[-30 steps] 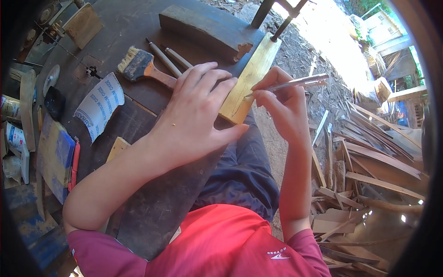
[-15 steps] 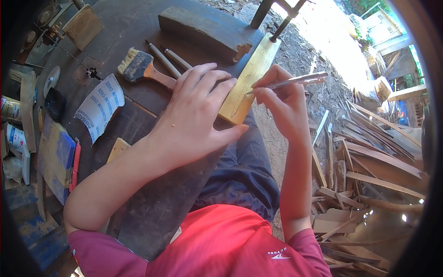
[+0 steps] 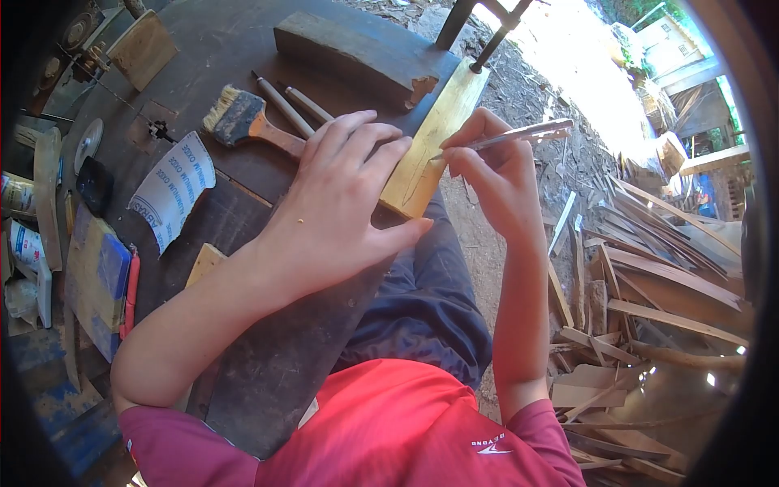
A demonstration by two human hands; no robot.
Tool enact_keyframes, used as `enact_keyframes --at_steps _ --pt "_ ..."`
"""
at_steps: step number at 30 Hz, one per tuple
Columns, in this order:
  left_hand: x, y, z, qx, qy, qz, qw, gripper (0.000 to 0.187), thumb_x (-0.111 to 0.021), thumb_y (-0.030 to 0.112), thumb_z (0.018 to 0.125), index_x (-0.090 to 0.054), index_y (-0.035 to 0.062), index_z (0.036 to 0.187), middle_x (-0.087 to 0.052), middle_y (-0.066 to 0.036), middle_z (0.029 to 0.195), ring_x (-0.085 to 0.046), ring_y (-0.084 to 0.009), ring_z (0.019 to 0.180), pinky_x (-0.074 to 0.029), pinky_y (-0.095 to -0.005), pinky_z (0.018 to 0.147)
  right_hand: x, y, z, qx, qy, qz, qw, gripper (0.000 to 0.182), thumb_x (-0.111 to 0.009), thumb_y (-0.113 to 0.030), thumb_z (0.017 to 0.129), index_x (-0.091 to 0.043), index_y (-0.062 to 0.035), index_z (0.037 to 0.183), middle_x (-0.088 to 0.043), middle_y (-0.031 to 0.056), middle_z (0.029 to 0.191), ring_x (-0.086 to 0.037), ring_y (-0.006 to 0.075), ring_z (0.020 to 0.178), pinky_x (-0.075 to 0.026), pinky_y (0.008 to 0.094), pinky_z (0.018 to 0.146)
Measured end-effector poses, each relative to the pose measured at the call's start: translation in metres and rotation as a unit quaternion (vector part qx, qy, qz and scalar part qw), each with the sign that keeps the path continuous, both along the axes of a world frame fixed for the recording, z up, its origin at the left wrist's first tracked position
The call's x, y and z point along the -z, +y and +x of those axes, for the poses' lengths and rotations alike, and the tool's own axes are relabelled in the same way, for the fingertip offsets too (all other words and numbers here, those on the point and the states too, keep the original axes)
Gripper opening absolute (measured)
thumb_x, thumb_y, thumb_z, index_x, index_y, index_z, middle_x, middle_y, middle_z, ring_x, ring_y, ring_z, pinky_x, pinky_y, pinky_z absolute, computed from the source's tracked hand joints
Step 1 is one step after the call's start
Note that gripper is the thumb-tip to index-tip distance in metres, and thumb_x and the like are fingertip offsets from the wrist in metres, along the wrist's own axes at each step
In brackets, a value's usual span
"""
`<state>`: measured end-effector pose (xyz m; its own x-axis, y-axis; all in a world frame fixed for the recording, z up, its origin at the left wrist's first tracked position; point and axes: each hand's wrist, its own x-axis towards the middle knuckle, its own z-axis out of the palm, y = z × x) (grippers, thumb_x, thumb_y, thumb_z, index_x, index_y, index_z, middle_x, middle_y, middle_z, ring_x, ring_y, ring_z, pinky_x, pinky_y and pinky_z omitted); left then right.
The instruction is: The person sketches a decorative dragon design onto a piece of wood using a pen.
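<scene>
My right hand (image 3: 495, 166) pinches a clear-barrelled pen (image 3: 527, 132), its tip on the upper face of a yellowish wooden block (image 3: 456, 101). Thin curved lines are drawn on that face near the block's near end. My left hand (image 3: 345, 178) lies flat against the block's left side, fingers spread and thumb reaching past the near end. Beyond its fingertips is a paintbrush (image 3: 272, 132) with an orange handle, whose end is hidden by the hand. Two slim grey rods (image 3: 284, 107) lie there too, one partly covered by the fingers.
A dark wooden beam (image 3: 349, 61) lies along the far side of the dark table (image 3: 292, 357). A metal clamp (image 3: 495, 36) touches the block's far end. Torn sandpaper (image 3: 174, 191) and a small wood piece (image 3: 205, 264) lie left. Scrap wood strips (image 3: 665, 280) are heaped on the right.
The pen tip and my right hand have shifted slightly up along the block. My left hand keeps its place against the wood. The whole view has moved very slightly.
</scene>
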<state>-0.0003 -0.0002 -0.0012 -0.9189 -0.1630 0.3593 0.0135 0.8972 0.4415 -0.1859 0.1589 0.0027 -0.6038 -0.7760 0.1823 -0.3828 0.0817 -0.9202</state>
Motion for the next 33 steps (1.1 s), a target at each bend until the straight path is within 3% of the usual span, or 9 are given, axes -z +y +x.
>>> enact_keyframes --at_steps 15,33 --pt "0.0001 0.0 0.0003 -0.001 -0.004 -0.003 1.0 0.082 -0.091 0.043 0.089 -0.061 0.0022 0.154 -0.058 -0.016 0.157 -0.042 -0.0394 0.159 -0.032 -0.0542 0.132 0.0027 -0.0017 -0.0046 0.002 -0.002 -0.005 1.0 0.02 -0.073 -0.017 0.091 -0.076 0.0012 0.1 -0.071 0.0014 0.085 -0.057 0.0069 0.079 -0.048 0.0288 0.073" --pt "0.0002 0.0 0.0003 0.0 -0.005 -0.001 1.0 0.082 -0.091 0.044 0.09 -0.061 0.0017 0.154 -0.058 -0.016 0.158 -0.041 -0.0394 0.159 -0.031 -0.0542 0.132 0.0006 -0.0022 -0.0085 0.001 0.015 0.0 1.0 0.018 -0.073 -0.015 0.093 -0.075 0.0005 0.101 -0.072 0.0022 0.086 -0.059 0.0068 0.077 -0.048 0.0283 0.072"
